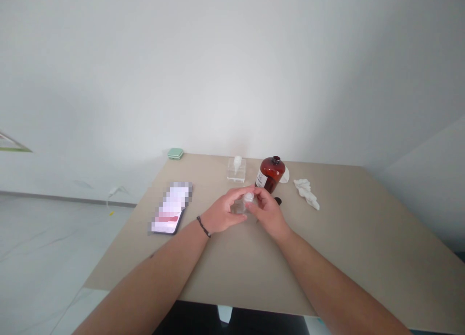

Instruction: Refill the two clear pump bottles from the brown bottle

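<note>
A small clear bottle [239, 207] with a whitish translucent top stands low over the table between my hands. My left hand [223, 213] curves around its left side, thumb in front and fingers behind. At the bottle's top and right side, the thumb and fingers of my right hand [271, 214] are closed in a pinch. Just behind my right hand is a large amber bottle [273, 169] with a white label and an open dark neck. A small black round piece [278, 201], like a cap, lies beside it, partly hidden by my right hand.
A clear square box [236, 175] with a white tissue-like tuft is toward the back. A lit phone [170, 209] lies left, and a green case [175, 153] is at the far left corner. Crumpled tissue [307, 193] lies right. Behind the table [345, 228] rises a wall.
</note>
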`<state>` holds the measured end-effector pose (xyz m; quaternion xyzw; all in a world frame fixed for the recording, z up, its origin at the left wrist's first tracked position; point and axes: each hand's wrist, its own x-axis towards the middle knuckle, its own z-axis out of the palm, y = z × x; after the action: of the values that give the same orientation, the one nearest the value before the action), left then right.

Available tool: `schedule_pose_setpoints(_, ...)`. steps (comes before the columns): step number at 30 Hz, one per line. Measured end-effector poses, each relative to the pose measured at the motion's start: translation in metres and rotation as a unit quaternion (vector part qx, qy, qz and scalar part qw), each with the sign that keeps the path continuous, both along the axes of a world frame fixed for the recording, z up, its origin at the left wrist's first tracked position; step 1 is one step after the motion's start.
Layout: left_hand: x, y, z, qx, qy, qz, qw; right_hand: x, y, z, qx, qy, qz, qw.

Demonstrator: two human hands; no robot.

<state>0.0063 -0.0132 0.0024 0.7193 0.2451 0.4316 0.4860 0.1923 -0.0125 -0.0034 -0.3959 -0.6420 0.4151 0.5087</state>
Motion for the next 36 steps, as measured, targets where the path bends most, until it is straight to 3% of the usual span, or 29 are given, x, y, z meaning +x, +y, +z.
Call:
schedule_pose_setpoints(10, -0.0007, -0.0002, 0.0001, 0.011, 0.012, 0.005, 1.000, 0.0049, -0.0012, 0.0032, 0.017, -0.022, 0.023, 0.999)
schedule_pose_setpoints(16, -0.0004, -0.0014, 0.0023, 0.021, 0.032, 0.017, 0.999, -0.0024, -0.0013, -0.0005, -0.008, 0.007, -0.002, 1.000)
schedule_pose_setpoints(22, -0.0009, -0.0004, 0.0033, 0.029, 0.035, 0.019, 0.999, 0.0038, -0.0013, 0.0042, 0.021, -0.019, 0.028, 0.999)
schedule_pose_setpoints(30, -0.0001, -0.0014, 0.0030, 0.017, 0.028, 0.020, 0.999, -0.0030, -0.0014, -0.0008, -0.002, 0.000, -0.005, 1.000)
schedule_pose_setpoints(36, -0.0003, -0.0012, 0.0026, 0.027, 0.027, 0.018, 0.999, 0.0014, -0.0022, 0.0045, 0.032, -0.024, 0.020, 0.999)
